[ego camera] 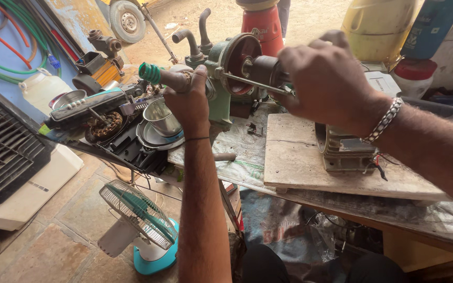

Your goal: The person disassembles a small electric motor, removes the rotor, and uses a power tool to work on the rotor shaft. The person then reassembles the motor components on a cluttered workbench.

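On the cluttered counter (294,157), the heavy, rigid green cast-metal pump (221,89) looks greasy; the left hand (187,99) is clamped on a green-handled tool (155,75), the right hand (326,78) closed around the dark rotor shaft (260,71), its surest hold.

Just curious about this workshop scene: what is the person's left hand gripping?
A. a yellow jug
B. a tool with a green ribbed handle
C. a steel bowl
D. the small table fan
B: the left hand is closed around a tool with a green ribbed handle, held beside the green pump on the workbench.
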Available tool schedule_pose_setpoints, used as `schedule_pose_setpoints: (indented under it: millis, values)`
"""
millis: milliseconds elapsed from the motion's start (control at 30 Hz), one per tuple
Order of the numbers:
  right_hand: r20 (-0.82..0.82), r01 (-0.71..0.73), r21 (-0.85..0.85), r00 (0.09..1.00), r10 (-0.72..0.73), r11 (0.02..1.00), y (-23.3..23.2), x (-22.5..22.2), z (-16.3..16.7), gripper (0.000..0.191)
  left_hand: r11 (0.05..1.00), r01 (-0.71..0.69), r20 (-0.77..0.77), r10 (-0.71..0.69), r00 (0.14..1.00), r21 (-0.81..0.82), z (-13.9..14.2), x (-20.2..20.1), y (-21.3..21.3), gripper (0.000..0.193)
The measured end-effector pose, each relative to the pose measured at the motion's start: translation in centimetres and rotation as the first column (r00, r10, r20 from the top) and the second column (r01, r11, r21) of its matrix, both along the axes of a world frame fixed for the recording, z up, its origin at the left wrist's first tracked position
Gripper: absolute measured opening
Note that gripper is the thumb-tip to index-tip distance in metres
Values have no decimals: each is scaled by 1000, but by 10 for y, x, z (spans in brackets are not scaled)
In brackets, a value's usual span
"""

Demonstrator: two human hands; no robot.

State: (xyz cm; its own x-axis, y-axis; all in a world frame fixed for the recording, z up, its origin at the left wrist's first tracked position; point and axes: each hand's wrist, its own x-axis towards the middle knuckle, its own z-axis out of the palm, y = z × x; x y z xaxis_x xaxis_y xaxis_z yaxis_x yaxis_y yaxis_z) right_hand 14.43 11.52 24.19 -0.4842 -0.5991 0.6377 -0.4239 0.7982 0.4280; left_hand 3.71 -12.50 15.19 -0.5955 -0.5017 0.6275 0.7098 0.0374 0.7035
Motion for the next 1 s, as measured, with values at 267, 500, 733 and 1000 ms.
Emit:
schedule_pose_setpoints:
  millis: [267, 500, 733, 1000]
  values:
    - [-75, -242, -76, 969, 236, 967, 2, -3, 2, 58, 994, -85, -49, 82, 995, -65, 1, 1, -3, 19]
    - [50, -134, -84, 989, 139, 987, 4, -8, -5, 56, 999, -51, -14, 50, 999, -9, -2, 3, -1, 19]
    - [-166, -336, -13, 929, 330, 942, 4, 6, -2, 62, 1000, 7, -20, -6, 1000, 28, -2, 1, 0, 19]
    - [620, 264, -392, 783, 41, 881, -4, -17, 6, 37, 999, 37, -40, -36, 999, 26, 2, 3, 0, 16]
